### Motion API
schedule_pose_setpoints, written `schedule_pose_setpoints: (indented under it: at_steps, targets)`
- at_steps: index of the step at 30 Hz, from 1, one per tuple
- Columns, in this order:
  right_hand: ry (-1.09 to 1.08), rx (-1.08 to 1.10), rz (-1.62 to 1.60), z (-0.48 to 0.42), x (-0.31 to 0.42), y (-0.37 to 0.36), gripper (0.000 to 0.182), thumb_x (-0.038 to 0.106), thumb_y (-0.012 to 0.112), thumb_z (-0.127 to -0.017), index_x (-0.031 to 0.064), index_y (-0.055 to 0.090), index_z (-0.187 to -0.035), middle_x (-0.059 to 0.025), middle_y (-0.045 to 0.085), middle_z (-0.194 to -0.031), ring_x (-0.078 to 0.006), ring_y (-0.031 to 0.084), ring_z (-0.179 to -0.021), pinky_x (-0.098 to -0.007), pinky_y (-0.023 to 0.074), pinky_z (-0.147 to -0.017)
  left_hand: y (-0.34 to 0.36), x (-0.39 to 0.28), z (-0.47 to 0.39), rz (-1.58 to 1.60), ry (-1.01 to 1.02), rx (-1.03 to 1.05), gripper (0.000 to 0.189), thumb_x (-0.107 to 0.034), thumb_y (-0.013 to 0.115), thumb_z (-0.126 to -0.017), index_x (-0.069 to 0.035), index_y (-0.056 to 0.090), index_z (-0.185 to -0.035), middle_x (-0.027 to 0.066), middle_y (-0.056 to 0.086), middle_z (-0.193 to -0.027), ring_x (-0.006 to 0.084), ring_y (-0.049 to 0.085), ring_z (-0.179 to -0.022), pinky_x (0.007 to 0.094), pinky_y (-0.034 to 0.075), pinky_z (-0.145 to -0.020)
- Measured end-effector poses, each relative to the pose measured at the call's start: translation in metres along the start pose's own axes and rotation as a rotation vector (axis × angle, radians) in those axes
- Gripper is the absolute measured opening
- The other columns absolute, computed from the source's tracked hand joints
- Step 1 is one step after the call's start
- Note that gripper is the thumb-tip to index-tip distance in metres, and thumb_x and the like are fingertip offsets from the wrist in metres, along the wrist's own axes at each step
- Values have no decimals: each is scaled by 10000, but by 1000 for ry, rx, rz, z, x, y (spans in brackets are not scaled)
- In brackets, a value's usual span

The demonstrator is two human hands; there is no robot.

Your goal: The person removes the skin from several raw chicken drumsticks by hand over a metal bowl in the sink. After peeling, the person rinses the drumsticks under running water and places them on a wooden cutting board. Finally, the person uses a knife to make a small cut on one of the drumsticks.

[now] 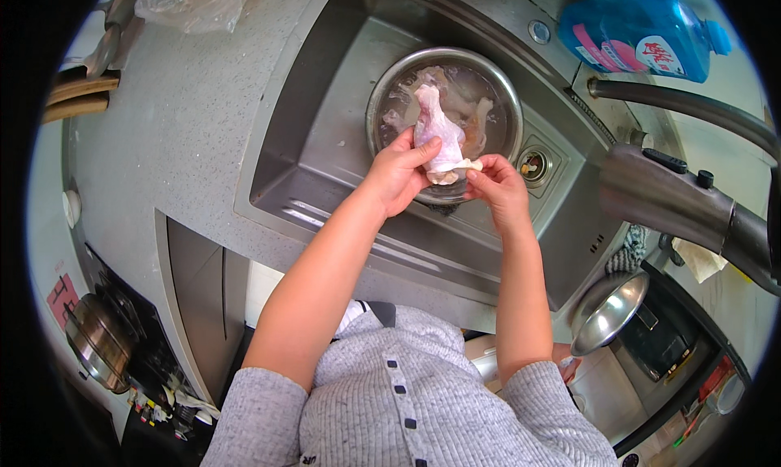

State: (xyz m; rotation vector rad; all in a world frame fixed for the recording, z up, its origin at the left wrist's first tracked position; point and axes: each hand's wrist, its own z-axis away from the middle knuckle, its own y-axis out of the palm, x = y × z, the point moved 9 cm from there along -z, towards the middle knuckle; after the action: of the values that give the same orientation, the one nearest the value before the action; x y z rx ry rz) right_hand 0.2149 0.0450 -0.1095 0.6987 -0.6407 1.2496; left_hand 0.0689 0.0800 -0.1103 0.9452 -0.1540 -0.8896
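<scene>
My left hand (pixel 398 173) grips a raw, skin-on poultry leg (pixel 438 128), its thumb across the meat. At the leg's near, thick end, my right hand (pixel 497 186) pinches a pale flap of skin or fat (pixel 468 164) between thumb and fingers. Both hands are over the near rim of a round metal bowl (pixel 373 104), which stands in the sink. More raw poultry pieces (pixel 482 122) lie in cloudy water inside the bowl.
Right of the bowl, the sink drain (pixel 534 167) holds some scraps. A dark faucet (pixel 668 192) reaches over the sink's right side. A blue detergent bottle (pixel 640 34) lies beyond the sink. Plastic bags (pixel 192 3) rest on the grey counter (pixel 201 101); a metal bowl (pixel 610 313) leans at right.
</scene>
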Motion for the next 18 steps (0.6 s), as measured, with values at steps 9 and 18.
schedule_pose_setpoints:
  at_steps: [9,18]
  targets:
    - [-389,-56,516,7,68,46,383,163,706,-758,29,542,-1078,-31,573,-972,-101,511,-838,-244,448,-727,13,-12,15,-870,165,-66,559,-86,634,-779,-56,362,-1267,124,518,-1183,240,531,-1065,346,431,-890]
    - [-211,-14,-135,4,51,42,192,171,620,-861,-11,612,-924,-42,608,-769,-98,542,-588,-209,462,-519,35,-38,44,-1228,468,-172,553,-76,646,-726,-28,395,-1217,199,545,-1090,309,555,-996,371,443,-852]
